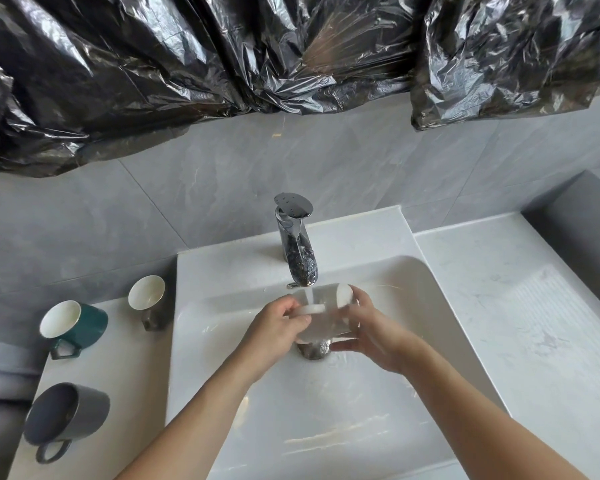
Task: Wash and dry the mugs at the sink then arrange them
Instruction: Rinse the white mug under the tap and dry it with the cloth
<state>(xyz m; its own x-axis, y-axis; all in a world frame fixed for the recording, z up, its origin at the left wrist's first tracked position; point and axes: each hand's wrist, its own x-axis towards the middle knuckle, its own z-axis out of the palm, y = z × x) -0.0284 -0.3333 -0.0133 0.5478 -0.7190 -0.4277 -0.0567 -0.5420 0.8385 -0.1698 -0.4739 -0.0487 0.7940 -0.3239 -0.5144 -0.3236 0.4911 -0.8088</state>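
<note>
A white mug (326, 313) lies sideways under the running chrome faucet (297, 244), over the drain of the white sink (413, 289). My left hand (278, 327) grips its left end and handle. My right hand (374, 330) wraps its right end. The mug is blurred by motion and water. On the counter to the left stand three more mugs: a dark green one (75, 325), a brown one with a cream inside (148, 297), and a grey one (66, 415).
Black plastic sheeting (222, 57) hangs over the grey tiled wall behind the faucet. A white marble counter (516, 306) with a ribbed draining area lies right of the sink. The left counter (125, 375) holds the waiting mugs.
</note>
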